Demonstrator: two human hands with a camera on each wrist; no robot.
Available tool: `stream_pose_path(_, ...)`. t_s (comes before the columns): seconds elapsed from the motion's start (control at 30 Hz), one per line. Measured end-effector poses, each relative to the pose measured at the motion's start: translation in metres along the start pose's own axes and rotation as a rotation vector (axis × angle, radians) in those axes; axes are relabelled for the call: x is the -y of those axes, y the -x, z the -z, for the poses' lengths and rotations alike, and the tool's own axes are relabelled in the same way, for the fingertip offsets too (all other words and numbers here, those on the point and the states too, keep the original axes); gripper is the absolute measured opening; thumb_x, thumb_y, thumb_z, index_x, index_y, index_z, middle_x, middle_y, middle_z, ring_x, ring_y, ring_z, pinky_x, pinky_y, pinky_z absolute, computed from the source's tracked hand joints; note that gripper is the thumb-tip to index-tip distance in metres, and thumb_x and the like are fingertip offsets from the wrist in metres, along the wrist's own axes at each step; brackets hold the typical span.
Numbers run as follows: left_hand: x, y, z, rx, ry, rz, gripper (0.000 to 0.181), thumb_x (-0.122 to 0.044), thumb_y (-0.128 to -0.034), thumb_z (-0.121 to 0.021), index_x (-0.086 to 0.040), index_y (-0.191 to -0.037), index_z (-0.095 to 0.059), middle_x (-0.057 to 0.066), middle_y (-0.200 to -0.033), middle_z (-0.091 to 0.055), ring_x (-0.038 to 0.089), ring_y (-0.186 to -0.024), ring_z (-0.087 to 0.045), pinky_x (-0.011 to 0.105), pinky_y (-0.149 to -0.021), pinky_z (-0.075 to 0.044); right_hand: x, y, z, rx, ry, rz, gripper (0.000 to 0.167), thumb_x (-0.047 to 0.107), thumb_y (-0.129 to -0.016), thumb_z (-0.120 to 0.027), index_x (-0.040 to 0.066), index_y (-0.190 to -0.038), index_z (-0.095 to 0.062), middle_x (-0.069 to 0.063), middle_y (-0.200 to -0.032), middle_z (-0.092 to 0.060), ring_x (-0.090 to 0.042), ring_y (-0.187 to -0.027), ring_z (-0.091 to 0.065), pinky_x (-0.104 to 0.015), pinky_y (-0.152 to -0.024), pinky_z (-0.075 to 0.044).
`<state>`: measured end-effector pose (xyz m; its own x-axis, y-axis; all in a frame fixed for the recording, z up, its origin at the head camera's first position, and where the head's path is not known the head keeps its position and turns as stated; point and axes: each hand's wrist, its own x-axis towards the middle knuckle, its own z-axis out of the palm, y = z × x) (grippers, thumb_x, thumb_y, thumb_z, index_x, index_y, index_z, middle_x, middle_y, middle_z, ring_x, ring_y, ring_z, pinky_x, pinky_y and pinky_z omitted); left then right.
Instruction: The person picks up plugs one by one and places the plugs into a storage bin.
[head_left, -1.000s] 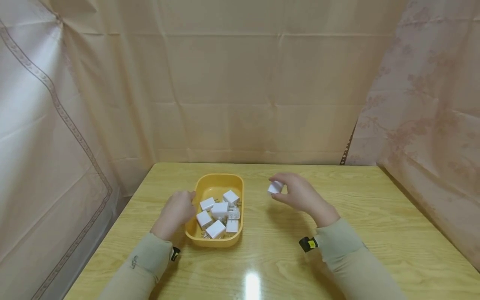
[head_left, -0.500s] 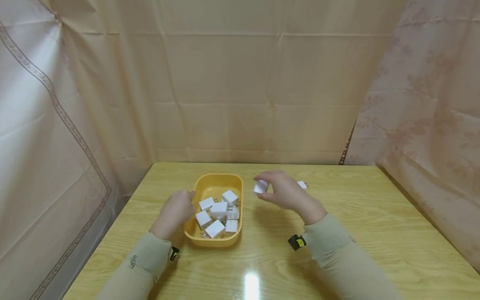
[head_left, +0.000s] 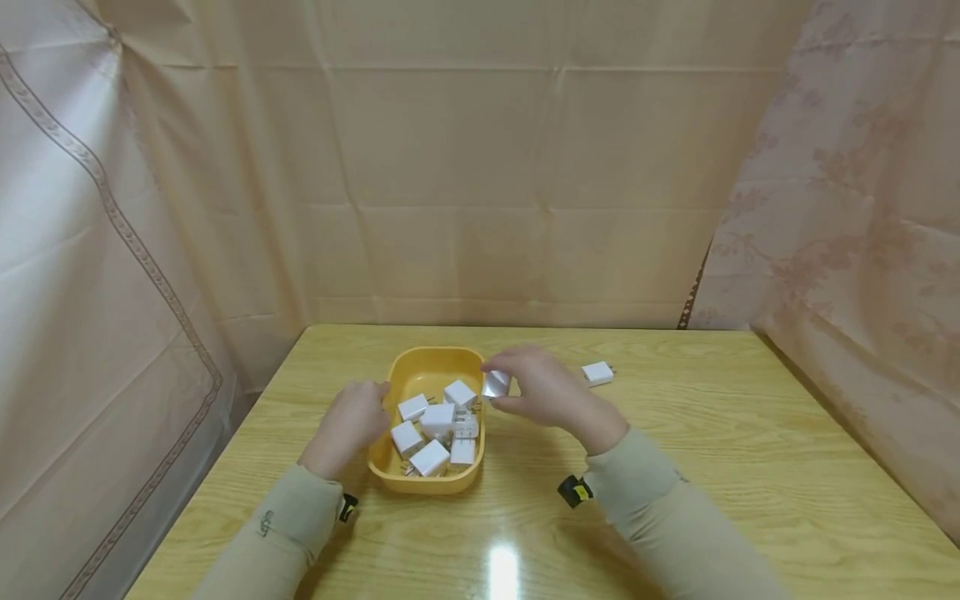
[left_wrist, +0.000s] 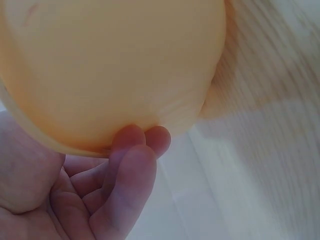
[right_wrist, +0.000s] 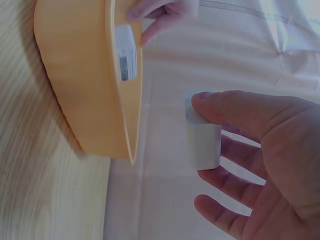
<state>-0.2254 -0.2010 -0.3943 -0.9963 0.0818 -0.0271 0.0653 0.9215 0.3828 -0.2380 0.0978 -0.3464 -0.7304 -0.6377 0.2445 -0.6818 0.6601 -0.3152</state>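
A yellow plastic basin (head_left: 427, 485) stands on the table with several white plug chargers (head_left: 431, 458) heaped inside, some with metal prongs showing. My left hand (head_left: 354, 427) pinches the basin's left rim; in the left wrist view, curled fingers (left_wrist: 131, 172) hold its edge. Between thumb and fingers my right hand (head_left: 551, 390) holds a white charger (head_left: 495, 385) beside the basin's right rim. That held charger (right_wrist: 204, 140) is apart from the basin wall (right_wrist: 75, 75) in the right wrist view. Another white charger (head_left: 597, 373) lies on the table beyond the right hand.
The wooden table (head_left: 735, 467) spreads out to the right of the basin. A beige cloth (head_left: 480, 167) hangs behind it, with further cloths at the left and right sides. Light glares off the table's front part.
My right hand has moved left with the charger, from away on the right to the basin's right rim. The charger lying on the table has come into view. My left hand has stayed put.
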Motion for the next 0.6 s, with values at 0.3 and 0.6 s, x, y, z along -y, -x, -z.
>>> stream_pose_path(0.3,0.002,0.0,-0.001,-0.012,-0.023,-0.019,0.05,0.004,-0.0877,-0.055,0.009,-0.137,-0.058,0.027,-0.136,-0.059,0.029,-0.086,-0.059,0.031,-0.053,-0.043,0.009,-0.005,-0.01,0.011,0.003,0.052,0.045,0.023,-0.087,-0.082,0.012,-0.129,-0.069,-0.005,-0.129,-0.067,-0.026,-0.121,-0.06,-0.044,-0.104,-0.046)
stream_pose_path(0.6,0.0,0.0,0.001,0.011,-0.01,0.007,0.05,0.003,-0.0895,-0.057,0.008,-0.139,-0.057,0.027,-0.139,-0.056,0.028,-0.086,-0.059,0.029,-0.051,-0.044,0.017,-0.006,-0.018,0.043,-0.041,0.064,0.043,0.02,-0.087,-0.081,0.01,-0.128,-0.07,-0.005,-0.127,-0.067,-0.025,-0.119,-0.06,-0.044,-0.104,-0.045)
